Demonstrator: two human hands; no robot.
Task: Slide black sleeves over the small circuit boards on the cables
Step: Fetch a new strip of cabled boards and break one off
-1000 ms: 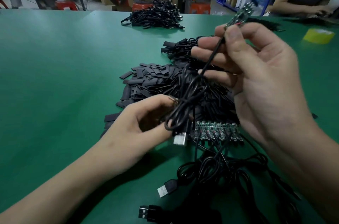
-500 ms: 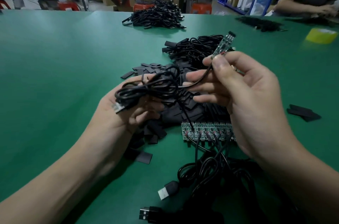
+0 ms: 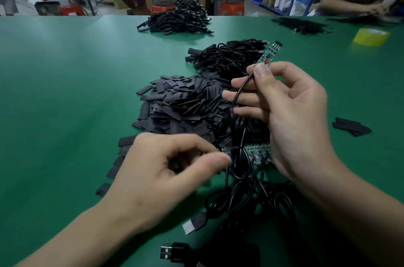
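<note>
Green table (image 3: 65, 91): left hand (image 3: 166, 170) off cable (image 3: 241, 86), grip unclear; right hand (image 3: 290, 118) still pinches it.

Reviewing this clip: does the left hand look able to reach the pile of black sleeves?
Probably yes. The left hand sits at the near edge of the sleeve pile, with nothing lying between them. The right hand pinches its cable further right.

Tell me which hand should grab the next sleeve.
Left. The left hand is at the sleeve pile; the right hand pinches the cable just under the bare board.
</note>
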